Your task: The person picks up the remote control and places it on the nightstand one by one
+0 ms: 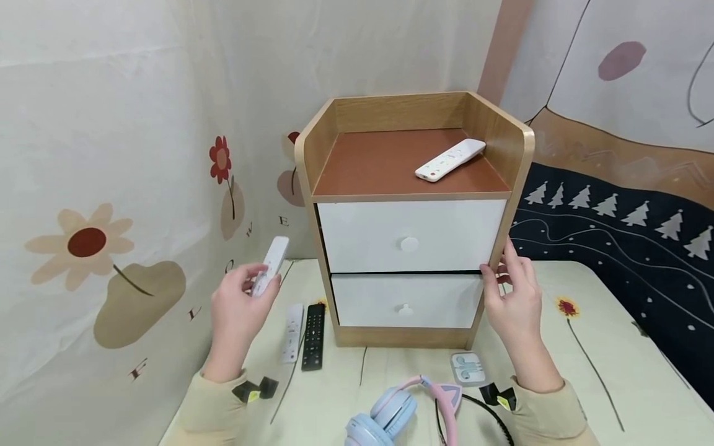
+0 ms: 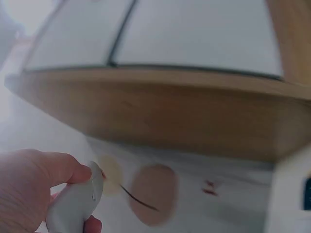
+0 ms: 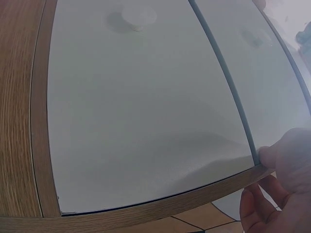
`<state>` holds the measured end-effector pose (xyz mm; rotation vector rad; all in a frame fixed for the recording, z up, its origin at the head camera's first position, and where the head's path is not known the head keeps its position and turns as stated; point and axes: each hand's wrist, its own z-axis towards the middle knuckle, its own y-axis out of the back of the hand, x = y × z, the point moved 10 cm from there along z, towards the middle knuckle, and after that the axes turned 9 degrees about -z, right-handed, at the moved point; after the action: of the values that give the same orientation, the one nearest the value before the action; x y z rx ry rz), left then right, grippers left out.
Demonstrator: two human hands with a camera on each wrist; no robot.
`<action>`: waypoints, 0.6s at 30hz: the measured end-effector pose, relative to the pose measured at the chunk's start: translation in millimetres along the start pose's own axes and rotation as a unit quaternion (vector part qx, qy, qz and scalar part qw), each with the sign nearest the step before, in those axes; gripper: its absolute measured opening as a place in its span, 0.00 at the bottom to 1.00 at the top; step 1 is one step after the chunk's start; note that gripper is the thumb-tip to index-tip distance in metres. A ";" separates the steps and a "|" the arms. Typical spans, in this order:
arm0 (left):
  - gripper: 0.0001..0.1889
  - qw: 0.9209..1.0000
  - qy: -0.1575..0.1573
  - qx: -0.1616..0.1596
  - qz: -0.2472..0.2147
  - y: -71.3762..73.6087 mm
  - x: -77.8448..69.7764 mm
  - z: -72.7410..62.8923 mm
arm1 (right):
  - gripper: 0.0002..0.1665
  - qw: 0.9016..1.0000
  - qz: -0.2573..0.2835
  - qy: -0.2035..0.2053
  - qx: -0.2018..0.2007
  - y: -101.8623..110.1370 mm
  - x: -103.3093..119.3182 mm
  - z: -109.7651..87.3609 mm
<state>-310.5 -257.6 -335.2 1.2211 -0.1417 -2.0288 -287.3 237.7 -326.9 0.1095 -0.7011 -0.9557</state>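
Observation:
My left hand (image 1: 241,308) holds a white remote control (image 1: 270,266) up beside the cabinet's left side, thumb on one edge and fingers on the other. In the left wrist view the same remote (image 2: 77,204) shows its rounded pale end. A small wooden cabinet (image 1: 404,337) with two white drawers stands upright in front of me, both drawers pushed in. At its right front edge my right hand (image 1: 515,303) grips the side panel, thumb in front near the gap between the drawers. Another white remote (image 1: 450,160) lies aslant on the cabinet's brown top shelf.
On the table, left of the cabinet, lie a white remote (image 1: 292,333) and a black remote (image 1: 313,337) side by side. Blue-and-pink headphones (image 1: 390,412) with a black cable and a small case of earphones (image 1: 468,368) lie in front. A patterned cloth wall (image 1: 139,155) stands close on the left.

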 end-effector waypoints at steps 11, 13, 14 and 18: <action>0.15 0.991 -0.094 -0.067 -0.071 34.0 -90.1 28.2 | 0.44 1.000 0.001 -0.002 0.004 0.0 0.6 0.7; 0.15 0.987 -0.110 -0.079 -0.081 39.1 -101.6 32.5 | 0.44 1.000 0.000 -0.004 0.006 -0.1 0.5 0.5; 0.15 0.986 -0.118 -0.085 -0.085 41.3 -106.8 34.5 | 0.44 1.000 -0.001 -0.004 0.006 0.0 0.5 0.3; 0.15 0.978 -0.140 -0.103 -0.115 50.2 -126.5 41.3 | 0.44 1.000 -0.001 -0.002 0.005 0.0 0.8 0.4</action>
<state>-282.9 -222.5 -200.1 0.8508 0.0781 -2.3456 -287.2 237.2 -326.2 0.1177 -0.7101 -0.9553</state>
